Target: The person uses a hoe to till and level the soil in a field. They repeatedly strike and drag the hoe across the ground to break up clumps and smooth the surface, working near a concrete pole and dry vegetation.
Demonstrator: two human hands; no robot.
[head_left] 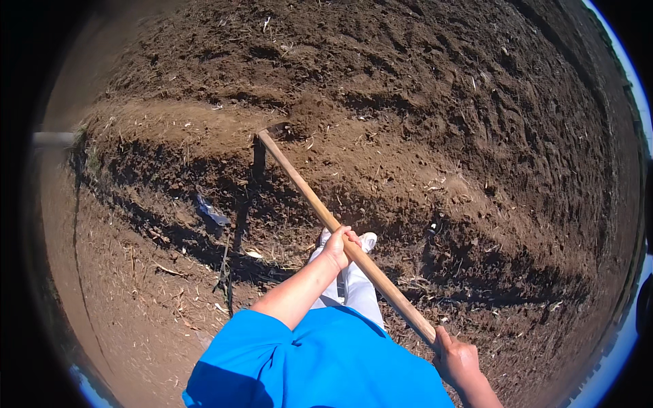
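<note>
A long wooden-handled hoe [306, 192] slants across the view, from the lower right up to the far left. My left hand [340, 243] is wrapped round the middle of its handle. Close to the handle's near end, my right hand [456, 355] grips the wood. At the far end the dark blade [275, 129] meets the soil of a raised ridge, partly hidden by a heap of loose dirt [313, 114]. The blade's lower edge cannot be seen.
My feet, in light shoes [368, 241], stand below the ridge [415, 163]. A crumpled grey-blue scrap [212, 211] lies left of them, with a thin dark strip [226, 275] nearer. Rough tilled soil [435, 61] stretches beyond. A pale pole-like object [54, 139] shows at the left edge.
</note>
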